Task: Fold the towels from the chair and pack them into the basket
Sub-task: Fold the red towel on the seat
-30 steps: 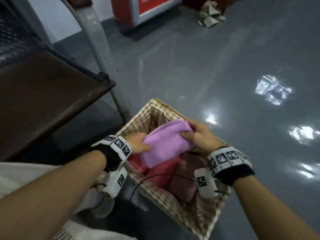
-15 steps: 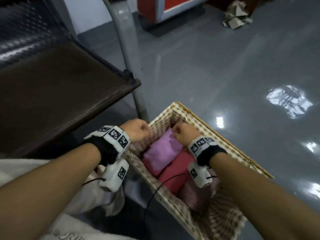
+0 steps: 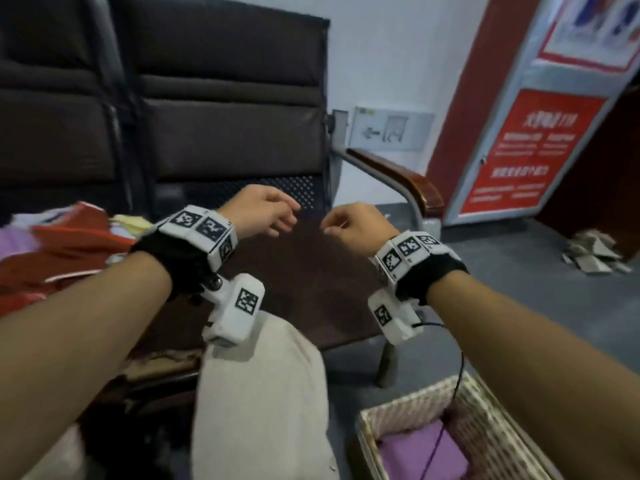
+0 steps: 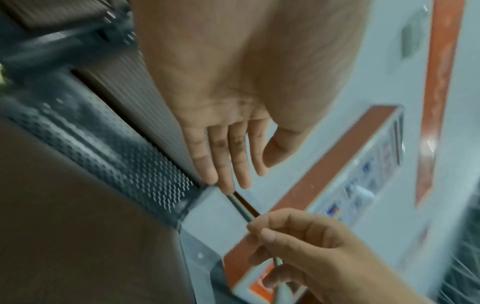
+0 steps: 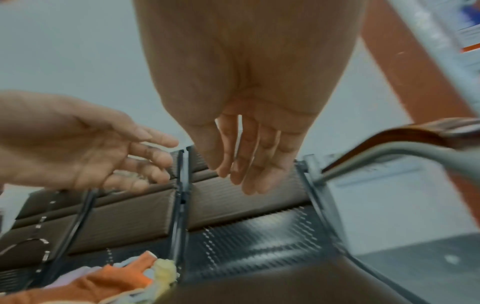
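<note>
Both my hands hover empty over the brown chair seat [image 3: 304, 271]. In the head view my left hand [image 3: 285, 216] and right hand [image 3: 329, 226] sit close together with relaxed fingers. The wrist views show the left fingers [image 4: 223, 164] nearly straight and the right fingers [image 5: 249, 164] loosely extended, holding nothing. A heap of unfolded towels [image 3: 59, 251], red, purple and pale yellow, lies on the neighbouring seat to the left, also seen as orange and yellow cloth [image 5: 116, 281]. The checked wicker basket [image 3: 408, 407] stands on the floor at lower right with a folded purple towel [image 3: 422, 452] inside.
The chair's backrest [image 3: 228, 109] rises behind the hands. Its wooden armrest [image 3: 408, 178] on a grey metal frame curves down at the right. A red and grey sign panel [image 3: 526, 147] stands by the wall. Crumpled paper [image 3: 592, 254] lies on the grey floor. My knee [image 3: 263, 393] is below.
Both hands let go of the purple towel, which stays in the basket, and rose up and left over the chair seat. The head view swung from the basket to the chair.
</note>
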Tool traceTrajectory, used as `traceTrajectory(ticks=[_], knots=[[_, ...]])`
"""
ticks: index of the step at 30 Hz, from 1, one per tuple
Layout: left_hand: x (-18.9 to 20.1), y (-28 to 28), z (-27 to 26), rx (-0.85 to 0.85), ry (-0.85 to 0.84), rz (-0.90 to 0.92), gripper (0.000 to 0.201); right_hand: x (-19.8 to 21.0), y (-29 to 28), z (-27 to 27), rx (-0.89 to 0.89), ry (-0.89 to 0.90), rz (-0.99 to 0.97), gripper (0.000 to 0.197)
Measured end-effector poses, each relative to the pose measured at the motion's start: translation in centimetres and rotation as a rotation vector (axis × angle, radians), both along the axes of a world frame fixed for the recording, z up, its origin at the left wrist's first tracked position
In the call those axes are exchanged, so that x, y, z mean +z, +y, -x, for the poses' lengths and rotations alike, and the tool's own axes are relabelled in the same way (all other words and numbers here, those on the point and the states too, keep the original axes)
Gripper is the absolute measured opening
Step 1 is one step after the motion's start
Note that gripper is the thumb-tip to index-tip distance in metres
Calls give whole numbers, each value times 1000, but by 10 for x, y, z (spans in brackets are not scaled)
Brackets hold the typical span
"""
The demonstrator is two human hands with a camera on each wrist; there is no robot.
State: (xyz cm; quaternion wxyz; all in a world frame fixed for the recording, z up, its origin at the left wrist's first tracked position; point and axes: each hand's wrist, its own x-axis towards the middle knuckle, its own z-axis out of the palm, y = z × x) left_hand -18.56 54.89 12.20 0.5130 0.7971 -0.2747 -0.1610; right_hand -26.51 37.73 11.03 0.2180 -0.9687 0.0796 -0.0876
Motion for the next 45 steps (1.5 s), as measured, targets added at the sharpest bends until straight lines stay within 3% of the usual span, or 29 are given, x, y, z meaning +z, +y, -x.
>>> traceTrajectory(ticks=[4,8,12,15,16,18,21,25,29,32,34,36,38,42,45], knots=[[9,91,-47,192,8,44,20,40,73,-79,177,20,76,13],[-12,175,-88,374,34,10,18,40,148,-141,322,79,78,16],[-51,242,-122,429,-38,-201,17,-9,217,-186,437,173,73,17],[-77,281,-147,474,-127,-494,20,-55,257,-213,499,228,63,20],[-85,292,-155,492,-162,-623,30,-68,269,-221,513,240,42,22],[-103,307,-167,460,-208,-805,45,-91,291,-236,538,246,-3,29],[-123,316,-175,385,-232,-923,43,-122,313,-255,589,240,3,37],[-128,315,-181,423,-264,-837,12,-153,313,-266,573,231,16,22],[-122,302,-177,391,-277,-704,4,-152,308,-264,538,154,-71,8],[-114,286,-169,445,-295,-492,5,-131,296,-254,545,120,-163,10],[-107,274,-162,453,-316,-371,6,-111,280,-242,513,121,-378,6],[-100,260,-152,427,-312,-252,6,-92,254,-228,470,67,-644,17],[-93,245,-142,353,-286,-163,9,-77,225,-217,438,8,-745,23],[-81,210,-123,211,-343,-238,36,-59,180,-198,311,-126,-840,25],[-74,182,-110,156,-399,-211,35,-40,153,-187,174,-367,-921,25]])
